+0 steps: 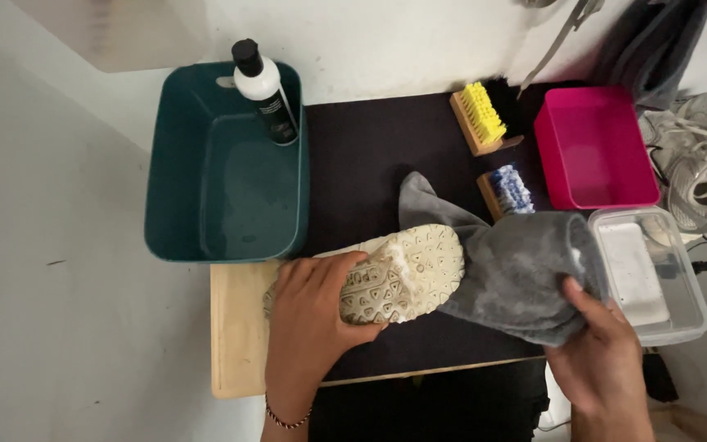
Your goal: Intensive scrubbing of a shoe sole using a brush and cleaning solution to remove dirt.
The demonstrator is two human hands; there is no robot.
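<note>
A pale shoe [407,270] lies sole-up on the black mat [370,155], its patterned tread facing me. My left hand [312,315] wraps over the heel end and holds it down. A grey cloth [517,266] drapes against the toe end of the shoe. My right hand [595,348] grips the cloth's lower right edge, next to a clear plastic tub [681,323].
A dark teal bin [222,176] stands at the left with a black-and-white bottle [263,90] in its corner. A yellow-bristled brush [478,119], a blue-white brush [507,191] and a pink box [595,147] sit behind. White sneakers [705,155] lie at right. A wooden board [239,336] underlies the mat.
</note>
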